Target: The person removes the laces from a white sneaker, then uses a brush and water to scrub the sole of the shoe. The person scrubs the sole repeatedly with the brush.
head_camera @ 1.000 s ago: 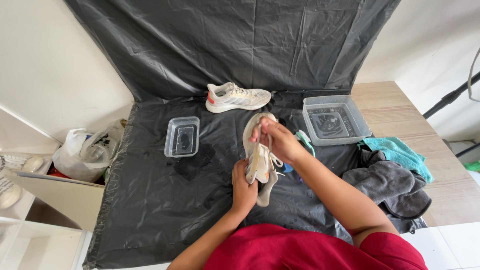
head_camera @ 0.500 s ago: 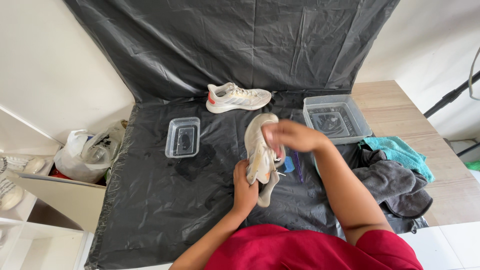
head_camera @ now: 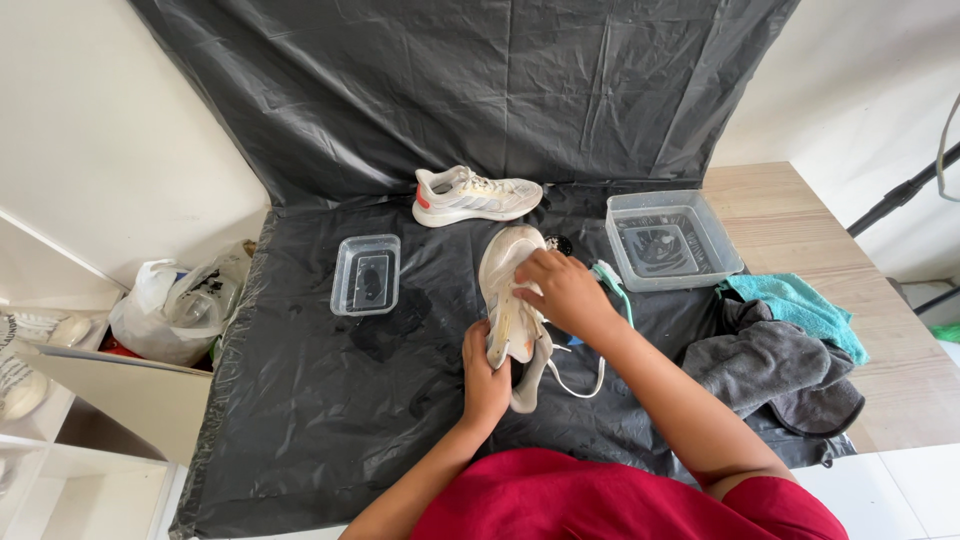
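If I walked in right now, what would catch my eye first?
Probably the pale sneaker at the centre of the black plastic sheet, gripped by the left hand while the right hand presses on it. Its mate lies behind, between two clear tubs, small and large.

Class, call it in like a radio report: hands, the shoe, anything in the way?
Left hand grips white sneaker at its lower end. Right hand presses on its side. Shoe tilted above black plastic sheet. Loose white lace dangling; nothing blocking.
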